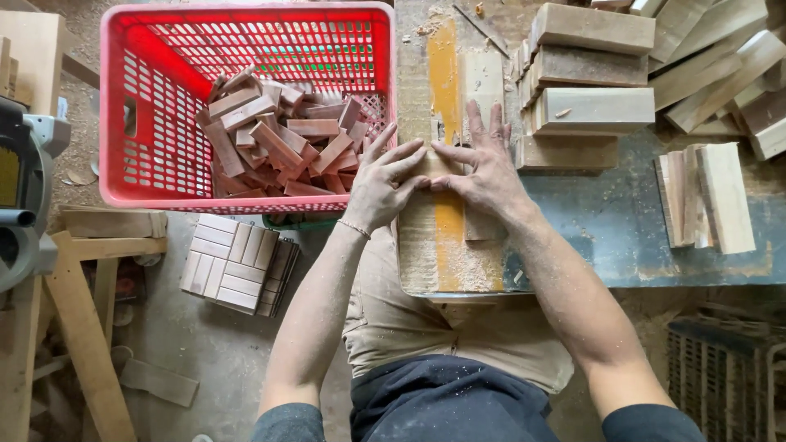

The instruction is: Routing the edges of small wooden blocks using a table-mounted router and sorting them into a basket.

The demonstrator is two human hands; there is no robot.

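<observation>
Both hands lie flat and spread, palms down, on a dusty wooden board (449,237) with a yellow stripe that sits at the near edge of the counter (630,229). The left hand (383,184) and the right hand (483,168) meet at the fingertips over the board's middle, gripping nothing that can be seen; whatever small piece may lie under the palms is hidden. A narrow pale strip (479,86) stands alongside the stripe under the right hand's fingers, its lower part covered by the wrist. To the left, a red plastic crate (131,106) holds a loose heap of short reddish-brown wood blocks (278,139); its top rim is cut off by the frame edge. Below the crate, a neat stack of pale blocks (237,262) rests near the floor, partly tucked under the crate. To the right, stacked wood offcuts (589,74) crowd the counter, running out of frame. A grey machine (24,180) is only partly visible at far left.
</observation>
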